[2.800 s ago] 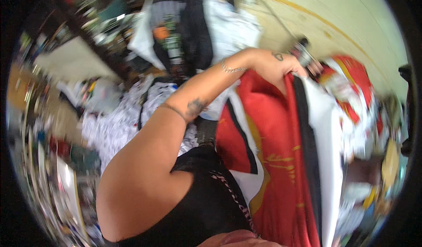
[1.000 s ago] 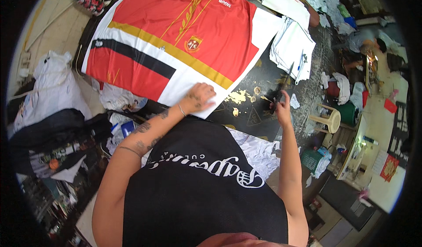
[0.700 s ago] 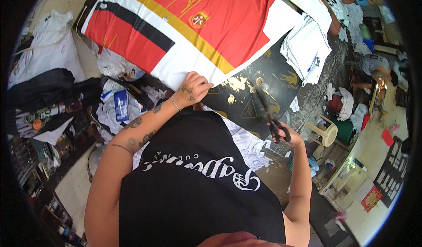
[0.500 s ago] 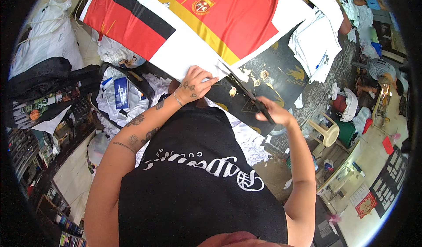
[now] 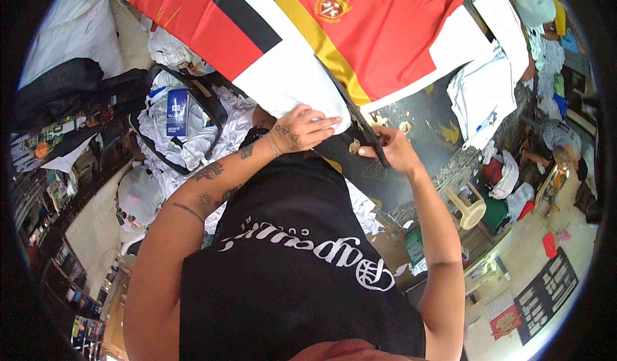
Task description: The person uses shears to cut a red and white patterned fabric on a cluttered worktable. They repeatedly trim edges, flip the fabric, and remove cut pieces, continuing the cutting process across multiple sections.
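Note:
A red, white, black and yellow jersey [image 5: 360, 33] lies spread flat on a dark table [image 5: 424, 130]. My left hand [image 5: 301, 130] presses down on the white near corner of the jersey, fingers spread. My right hand [image 5: 393, 150] grips black scissors [image 5: 350, 114], whose long blades lie along the jersey's lower edge next to my left hand.
Folded white cloth [image 5: 485, 94] sits at the table's right end. A black-rimmed bin of white scraps [image 5: 183, 123] stands to my left, with dark bags [image 5: 64, 94] beyond it. A plastic stool [image 5: 468, 208] and another person [image 5: 556, 149] are at the right.
My right hand picked the scissors up from the table and brought them to the jersey's edge. My left hand stayed on the white corner. The view has shifted closer.

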`<action>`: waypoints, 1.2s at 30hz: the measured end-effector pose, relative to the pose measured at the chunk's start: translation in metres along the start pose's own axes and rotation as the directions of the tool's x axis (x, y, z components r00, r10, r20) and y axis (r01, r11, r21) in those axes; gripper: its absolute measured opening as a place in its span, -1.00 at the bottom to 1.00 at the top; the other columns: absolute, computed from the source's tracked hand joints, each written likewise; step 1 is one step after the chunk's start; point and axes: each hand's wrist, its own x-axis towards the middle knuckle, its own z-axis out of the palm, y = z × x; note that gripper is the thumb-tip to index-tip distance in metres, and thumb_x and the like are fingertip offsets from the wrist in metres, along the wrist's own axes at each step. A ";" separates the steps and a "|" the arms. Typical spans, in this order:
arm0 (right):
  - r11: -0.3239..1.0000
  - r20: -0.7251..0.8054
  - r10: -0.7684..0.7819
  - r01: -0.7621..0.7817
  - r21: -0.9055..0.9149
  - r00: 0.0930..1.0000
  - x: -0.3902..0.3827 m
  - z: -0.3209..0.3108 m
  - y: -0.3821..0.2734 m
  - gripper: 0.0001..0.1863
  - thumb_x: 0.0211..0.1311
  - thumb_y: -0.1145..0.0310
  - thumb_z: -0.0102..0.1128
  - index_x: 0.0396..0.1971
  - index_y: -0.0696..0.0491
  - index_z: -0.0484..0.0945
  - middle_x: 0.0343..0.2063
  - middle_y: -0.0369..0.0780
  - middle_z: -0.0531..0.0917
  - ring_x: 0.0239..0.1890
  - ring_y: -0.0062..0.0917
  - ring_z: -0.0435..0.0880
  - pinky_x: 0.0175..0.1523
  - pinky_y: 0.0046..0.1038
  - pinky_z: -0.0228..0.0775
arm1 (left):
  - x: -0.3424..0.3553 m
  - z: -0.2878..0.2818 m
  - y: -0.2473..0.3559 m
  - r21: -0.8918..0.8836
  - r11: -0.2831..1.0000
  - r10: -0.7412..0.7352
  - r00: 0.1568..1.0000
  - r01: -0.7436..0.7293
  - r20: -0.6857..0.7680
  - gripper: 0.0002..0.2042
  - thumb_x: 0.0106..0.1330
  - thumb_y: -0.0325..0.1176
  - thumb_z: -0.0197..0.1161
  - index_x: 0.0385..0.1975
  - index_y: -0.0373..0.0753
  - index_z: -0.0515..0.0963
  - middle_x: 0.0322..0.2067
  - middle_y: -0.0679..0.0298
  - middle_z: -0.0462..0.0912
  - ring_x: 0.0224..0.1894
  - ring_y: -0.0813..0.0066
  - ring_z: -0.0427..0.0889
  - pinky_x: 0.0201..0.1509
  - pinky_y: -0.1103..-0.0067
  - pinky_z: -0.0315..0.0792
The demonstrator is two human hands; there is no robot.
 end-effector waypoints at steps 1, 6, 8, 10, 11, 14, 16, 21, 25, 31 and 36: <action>0.996 0.024 -0.085 0.085 -0.008 0.996 0.004 -0.002 -0.010 -0.14 -0.01 -0.08 0.70 0.16 0.22 0.60 -0.25 -0.14 0.79 -0.28 -0.51 0.74 -0.12 -0.42 0.57 | -0.001 0.000 -0.001 0.002 1.000 0.017 1.000 -0.017 -0.019 -0.78 0.21 -0.26 0.34 -0.15 -0.03 0.73 0.21 0.47 0.70 -0.02 0.52 0.61 0.08 0.45 0.41; 0.978 -0.096 -0.146 0.129 -0.162 0.985 0.030 0.002 -0.057 -0.23 -0.02 -0.10 0.70 -0.02 0.25 0.69 -0.37 -0.16 0.76 -0.33 -0.48 0.73 -0.17 -0.42 0.53 | 0.004 0.001 -0.003 -0.035 0.998 0.047 0.998 -0.049 -0.048 -0.83 0.21 -0.24 0.30 -0.25 -0.05 0.70 0.02 0.48 0.74 -0.04 0.51 0.63 0.00 0.48 0.49; 0.990 -0.057 -0.124 0.119 -0.081 0.991 0.041 0.004 -0.074 -0.30 0.03 -0.14 0.65 -0.17 0.26 0.74 -0.52 -0.24 0.66 -0.42 -0.60 0.60 -0.29 -0.44 0.42 | 0.005 0.001 -0.004 -0.060 0.996 0.058 0.992 -0.065 -0.110 -0.89 0.19 -0.27 0.30 -0.32 -0.03 0.68 -0.04 0.49 0.74 -0.04 0.51 0.63 -0.02 0.49 0.51; 0.986 -0.026 -0.158 0.156 -0.062 0.987 0.050 0.005 -0.089 -0.32 0.00 -0.11 0.69 -0.17 0.24 0.73 -0.56 -0.32 0.60 -0.48 -0.65 0.49 -0.34 -0.46 0.36 | 0.004 0.001 -0.006 -0.056 0.995 0.074 0.992 -0.080 -0.100 -0.92 0.20 -0.28 0.29 -0.35 -0.03 0.66 0.02 0.46 0.75 -0.06 0.53 0.63 -0.02 0.51 0.51; 0.980 -0.059 -0.123 0.112 -0.164 0.991 0.053 0.006 -0.096 -0.35 -0.02 -0.08 0.72 -0.18 0.21 0.74 -0.56 -0.34 0.60 -0.49 -0.66 0.48 -0.35 -0.47 0.35 | 0.002 0.002 -0.007 -0.067 0.994 0.078 0.992 -0.085 -0.096 -0.93 0.21 -0.28 0.28 -0.36 -0.04 0.65 0.04 0.45 0.75 -0.07 0.54 0.63 -0.02 0.52 0.51; 0.969 -0.100 -0.242 0.235 -0.076 0.965 0.071 0.008 -0.123 -0.36 0.00 -0.09 0.71 -0.19 0.20 0.74 -0.56 -0.36 0.60 -0.49 -0.66 0.48 -0.36 -0.49 0.34 | -0.003 0.003 -0.011 -0.127 0.987 0.099 0.995 -0.102 -0.032 -0.92 0.22 -0.29 0.27 -0.36 -0.05 0.65 0.07 0.42 0.74 -0.07 0.54 0.64 -0.01 0.53 0.52; 0.987 -0.033 -0.115 0.111 -0.115 0.993 0.082 0.008 -0.140 -0.27 0.00 -0.19 0.66 -0.14 0.21 0.72 -0.48 -0.29 0.65 -0.40 -0.60 0.57 -0.28 -0.45 0.41 | -0.004 0.004 -0.011 -0.152 0.983 0.095 0.994 -0.104 -0.062 -0.91 0.22 -0.29 0.29 -0.34 -0.07 0.66 0.07 0.45 0.75 -0.06 0.56 0.64 -0.01 0.54 0.51; 0.967 -0.022 -0.243 0.240 -0.081 0.970 0.105 0.012 -0.179 -0.27 -0.06 -0.14 0.73 -0.12 0.19 0.72 -0.44 -0.28 0.68 -0.40 -0.61 0.61 -0.26 -0.46 0.43 | 0.012 -0.014 -0.027 -0.410 0.907 0.093 0.995 -0.093 -0.021 -0.85 0.23 -0.32 0.29 -0.24 -0.13 0.68 0.03 0.38 0.74 -0.05 0.48 0.65 0.05 0.46 0.53; 0.998 0.036 -0.059 0.059 0.003 0.998 0.120 0.007 -0.207 -0.11 -0.10 -0.17 0.73 0.06 0.24 0.65 -0.26 -0.16 0.74 -0.22 -0.48 0.71 -0.08 -0.39 0.53 | 0.014 -0.068 -0.092 -0.454 0.891 -0.042 0.998 0.016 -0.045 -0.62 0.20 -0.27 0.40 0.04 -0.12 0.68 0.16 0.21 0.65 0.17 0.29 0.57 0.19 0.32 0.44; 0.973 -0.035 -0.212 0.207 -0.106 0.977 0.145 0.013 -0.248 -0.18 -0.02 -0.18 0.68 -0.02 0.26 0.68 -0.43 -0.18 0.74 -0.36 -0.54 0.69 -0.22 -0.42 0.54 | -0.003 -0.130 -0.179 0.026 0.958 -0.286 0.941 0.286 0.178 -0.36 0.22 -0.04 0.30 0.37 0.10 0.51 0.40 0.13 0.43 0.35 0.12 0.40 0.34 0.07 0.23; 0.994 0.040 -0.097 0.098 -0.040 0.995 0.158 0.016 -0.284 -0.18 -0.02 -0.18 0.67 0.00 0.25 0.67 -0.42 -0.23 0.73 -0.37 -0.55 0.68 -0.24 -0.42 0.52 | -0.008 -0.130 -0.186 -0.045 0.976 -0.202 0.962 0.213 0.186 -0.35 0.09 -0.14 0.33 0.31 0.04 0.56 0.37 0.21 0.47 0.33 0.19 0.44 0.31 0.13 0.30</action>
